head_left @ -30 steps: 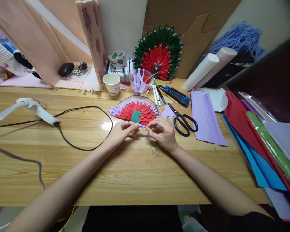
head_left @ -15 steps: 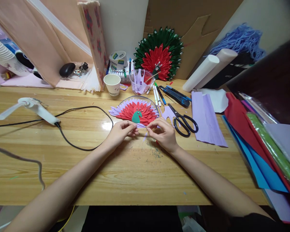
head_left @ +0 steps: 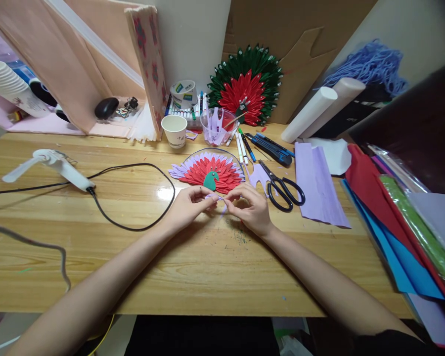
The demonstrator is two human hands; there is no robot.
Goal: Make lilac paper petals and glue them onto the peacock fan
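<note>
Between my hands is a small strip of purple paper [head_left: 220,198]. My left hand [head_left: 193,203] pinches one end of it between thumb and forefinger. The other end is pinched by my right hand [head_left: 250,205], its fingertips close to the left ones. Just beyond my fingers lies a paper peacock [head_left: 211,173] with a green body, red inner feathers and purple outer feathers. Black-handled scissors [head_left: 284,190] lie to the right of my right hand, beside a purple paper scrap [head_left: 258,174].
A hot glue gun [head_left: 65,170] with a black cord lies at left. Behind stand a paper cup [head_left: 174,131], a clear bowl [head_left: 207,133] of purple scraps and a green-and-red peacock [head_left: 259,64]. Markers, a utility knife [head_left: 272,150] and purple paper [head_left: 317,185] lie at right.
My left fingertips have moved slightly right, closer to the right ones, along the purple strip. The whole view has shifted a little; the other things lie as before.
</note>
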